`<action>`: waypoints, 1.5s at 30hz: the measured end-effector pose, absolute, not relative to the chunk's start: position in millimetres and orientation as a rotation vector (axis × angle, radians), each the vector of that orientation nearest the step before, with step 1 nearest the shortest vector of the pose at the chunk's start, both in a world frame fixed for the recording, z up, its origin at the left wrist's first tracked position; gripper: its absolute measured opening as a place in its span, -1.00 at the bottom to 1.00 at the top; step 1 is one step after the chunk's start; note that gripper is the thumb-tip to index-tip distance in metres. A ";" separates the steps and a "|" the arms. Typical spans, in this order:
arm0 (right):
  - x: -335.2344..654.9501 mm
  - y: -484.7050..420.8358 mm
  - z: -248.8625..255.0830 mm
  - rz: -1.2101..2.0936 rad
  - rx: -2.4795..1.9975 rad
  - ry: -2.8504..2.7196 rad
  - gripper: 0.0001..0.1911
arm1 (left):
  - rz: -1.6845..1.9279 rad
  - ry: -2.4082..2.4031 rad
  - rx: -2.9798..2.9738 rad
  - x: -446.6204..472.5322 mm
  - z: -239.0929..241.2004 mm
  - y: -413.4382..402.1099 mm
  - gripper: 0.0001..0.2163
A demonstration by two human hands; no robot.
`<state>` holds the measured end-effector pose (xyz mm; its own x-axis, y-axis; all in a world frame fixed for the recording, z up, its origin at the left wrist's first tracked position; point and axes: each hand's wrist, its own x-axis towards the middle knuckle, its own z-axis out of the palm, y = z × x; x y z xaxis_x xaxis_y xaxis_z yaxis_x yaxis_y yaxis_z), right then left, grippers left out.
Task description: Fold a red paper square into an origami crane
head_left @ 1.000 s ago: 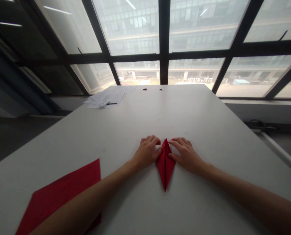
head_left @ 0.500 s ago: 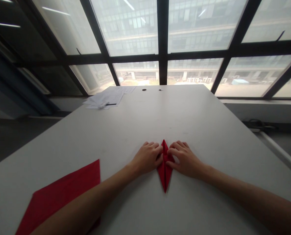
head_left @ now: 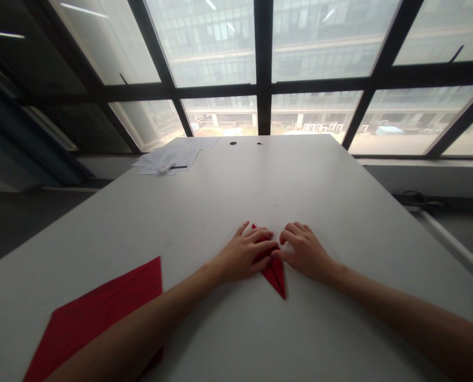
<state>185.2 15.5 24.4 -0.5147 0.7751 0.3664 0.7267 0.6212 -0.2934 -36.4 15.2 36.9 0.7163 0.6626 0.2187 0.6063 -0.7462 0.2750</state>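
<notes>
A small folded red paper [head_left: 275, 275], narrow and pointed, lies on the white table [head_left: 228, 201] in front of me. My left hand [head_left: 246, 253] lies over its upper part with fingers stretched across it, pressing it down. My right hand [head_left: 305, 252] rests just to the right, its fingers curled and its thumb touching the paper's right edge. Only the paper's lower tip and a bit of its top point show between the hands.
A flat red paper sheet [head_left: 97, 313] lies at the near left under my left forearm. White papers with a dark pen [head_left: 168, 159] sit at the far left corner. Two small holes [head_left: 233, 143] mark the table's far edge by the windows.
My left hand has slid right over the folded paper. The paper has turned, its lower tip swinging to the right. My right hand has shifted slightly to the right.
</notes>
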 end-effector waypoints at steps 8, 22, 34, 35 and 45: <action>184.0 11.3 26.3 0.282 -1.095 -2.457 -0.63 | 0.496 1.234 2.743 -37.2 32.5 15.5 -0.72; 200.4 25.3 24.5 0.246 -0.890 -2.521 -0.63 | 0.879 1.488 2.199 -56.0 24.8 43.5 -0.69; 192.8 20.9 23.8 0.389 -1.019 -2.362 -0.79 | 1.014 1.426 1.839 -53.0 21.7 43.9 -0.50; 191.3 22.3 23.2 0.438 -1.031 -2.311 -0.78 | 1.020 1.423 1.871 -51.9 20.4 42.3 -0.49; 163.9 62.3 34.3 0.802 -1.163 -2.109 -0.88 | 1.170 1.202 1.778 -41.3 26.4 34.0 -0.44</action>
